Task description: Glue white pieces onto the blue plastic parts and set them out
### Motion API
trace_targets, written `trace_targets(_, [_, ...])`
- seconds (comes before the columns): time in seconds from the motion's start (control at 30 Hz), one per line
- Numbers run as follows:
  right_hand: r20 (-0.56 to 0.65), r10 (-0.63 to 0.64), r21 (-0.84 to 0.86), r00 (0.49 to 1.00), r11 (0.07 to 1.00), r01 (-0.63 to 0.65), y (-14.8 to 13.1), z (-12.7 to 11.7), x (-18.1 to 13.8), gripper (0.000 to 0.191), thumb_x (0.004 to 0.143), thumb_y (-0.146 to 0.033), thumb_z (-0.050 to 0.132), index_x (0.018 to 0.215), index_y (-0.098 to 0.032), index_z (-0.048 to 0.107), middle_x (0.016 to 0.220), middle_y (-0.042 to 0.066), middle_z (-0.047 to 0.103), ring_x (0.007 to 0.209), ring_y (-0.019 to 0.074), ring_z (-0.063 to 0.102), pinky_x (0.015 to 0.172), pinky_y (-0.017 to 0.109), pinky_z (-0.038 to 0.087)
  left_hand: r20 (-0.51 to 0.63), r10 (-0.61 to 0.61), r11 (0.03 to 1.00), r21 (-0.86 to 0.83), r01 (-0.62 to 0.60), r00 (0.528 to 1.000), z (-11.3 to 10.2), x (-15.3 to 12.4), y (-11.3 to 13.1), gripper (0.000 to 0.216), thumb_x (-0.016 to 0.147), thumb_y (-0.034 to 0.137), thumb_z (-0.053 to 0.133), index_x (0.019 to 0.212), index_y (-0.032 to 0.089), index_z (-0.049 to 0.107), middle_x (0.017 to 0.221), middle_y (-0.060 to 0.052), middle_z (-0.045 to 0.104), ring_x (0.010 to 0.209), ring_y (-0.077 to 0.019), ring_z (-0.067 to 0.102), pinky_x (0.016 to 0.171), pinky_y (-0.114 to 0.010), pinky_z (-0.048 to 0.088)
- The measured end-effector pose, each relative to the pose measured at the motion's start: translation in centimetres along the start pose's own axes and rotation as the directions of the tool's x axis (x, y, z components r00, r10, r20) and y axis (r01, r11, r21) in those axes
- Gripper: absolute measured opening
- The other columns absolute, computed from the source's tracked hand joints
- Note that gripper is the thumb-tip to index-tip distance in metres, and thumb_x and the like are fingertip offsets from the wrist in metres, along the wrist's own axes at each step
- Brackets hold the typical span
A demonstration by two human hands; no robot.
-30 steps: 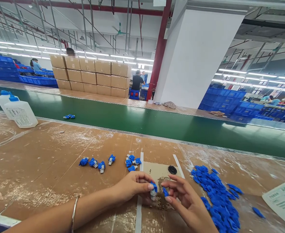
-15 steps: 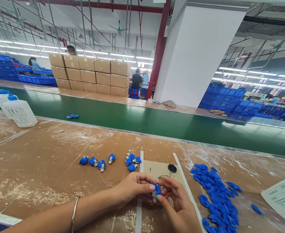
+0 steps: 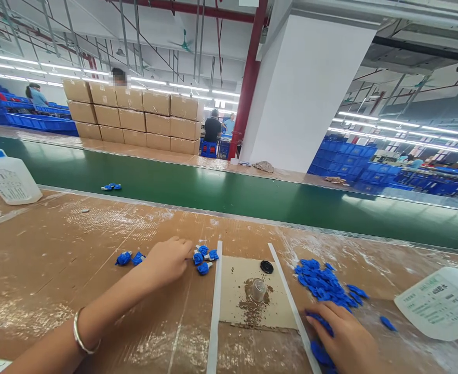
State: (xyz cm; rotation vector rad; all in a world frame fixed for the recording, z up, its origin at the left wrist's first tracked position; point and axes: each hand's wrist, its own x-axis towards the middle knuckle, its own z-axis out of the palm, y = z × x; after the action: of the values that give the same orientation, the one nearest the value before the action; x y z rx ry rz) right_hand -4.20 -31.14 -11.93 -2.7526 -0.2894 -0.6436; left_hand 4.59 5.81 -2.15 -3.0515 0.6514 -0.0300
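Cardboard-covered bench [image 3: 57, 259], green conveyor [image 3: 252, 195] beyond. Left hand [image 3: 169, 259] curled over blue-and-white assembled pieces [image 3: 203, 257]; right hand [image 3: 346, 340] fingers down in loose blue parts [image 3: 322, 280]; whether either grips cannot be told.

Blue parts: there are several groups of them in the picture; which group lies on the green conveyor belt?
The small blue pair at far left lies alone on the green belt; all other groups rest on the brown worktable.
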Motion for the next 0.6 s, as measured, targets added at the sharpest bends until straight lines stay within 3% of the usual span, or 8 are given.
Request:
trace_targets(0.07, [0.065, 0.029, -0.011, 0.997, 1.000, -0.028, 1.1, 0.2, -0.4, 0.027, 0.084, -0.033, 0.041, 0.082, -0.024, 0.067, 0.086, 0.005, 0.068, 0.075, 0.0244, 0.066, 0.063, 0.039, 0.055, 0.030, -0.016, 0.999, 0.041, 0.015, 0.999, 0.3, 0.0, -1.1, 0.029, 0.068, 0.000, 0.042, 0.085, 0.012, 0.061, 0.096, -0.018, 0.065, 0.096, -0.0334, 0.057, 0.075, -0.044, 0.046])
trace_targets(0.17, [0.101, 0.064, 0.037, 0.993, 0.997, -0.068, 0.6, 0.2, -0.2, 0.033, 0.083, -0.033, 0.036, 0.079, -0.023, 0.067, 0.084, 0.006, 0.068, 0.073, 0.0240, 0.067, 0.064, 0.038, 0.055, 0.079, -0.016, 0.997, 0.079, 0.010, 0.997, 0.8, -0.3, -1.9, 0.029, 0.063, -0.001, 0.045, 0.084, 0.008, 0.063, 0.095, -0.021, 0.064, 0.093, -0.0344, 0.059, 0.077, -0.047, 0.046])
trace_targets(0.33, [0.181, 0.203, 0.310, 0.962, 0.917, -0.252, -1.6, -0.3, 0.9, 0.030, 0.079, -0.044, 0.045, 0.080, -0.025, 0.067, 0.083, 0.003, 0.070, 0.074, 0.0219, 0.067, 0.065, 0.033, 0.055, 0.071, 0.029, 0.999, 0.027, -0.031, 0.997, -0.3, -0.3, -1.3, 0.016, 0.071, 0.015, 0.054, 0.083, 0.012, 0.063, 0.090, -0.015, 0.065, 0.089, -0.0318, 0.060, 0.078, -0.045, 0.045])
trace_targets(0.47, [0.219, 0.300, 0.443, 0.928, 0.817, -0.369, -1.8, 0.6, 1.0, 0.031, 0.073, -0.047, 0.050, 0.081, -0.022, 0.067, 0.079, 0.004, 0.071, 0.071, 0.0214, 0.068, 0.065, 0.029, 0.056, -0.029, 0.194, 0.976, -0.093, -0.196, 0.981, -0.2, 0.4, 0.3, 0.022, 0.082, 0.023, 0.050, 0.101, 0.021, 0.059, 0.101, -0.007, 0.061, 0.096, -0.0235, 0.057, 0.082, -0.035, 0.045])
trace_targets(0.6, [0.165, 0.268, 0.415, 0.949, 0.854, -0.313, -1.3, 1.2, 0.9, 0.032, 0.076, -0.045, 0.047, 0.083, -0.022, 0.068, 0.081, 0.005, 0.071, 0.071, 0.0209, 0.068, 0.064, 0.029, 0.056, -0.055, 0.398, 0.892, -0.211, -0.401, 0.916, 1.4, 0.5, 1.1, 0.031, 0.079, 0.011, 0.051, 0.106, 0.022, 0.060, 0.111, -0.008, 0.059, 0.103, -0.0246, 0.056, 0.089, -0.037, 0.044])
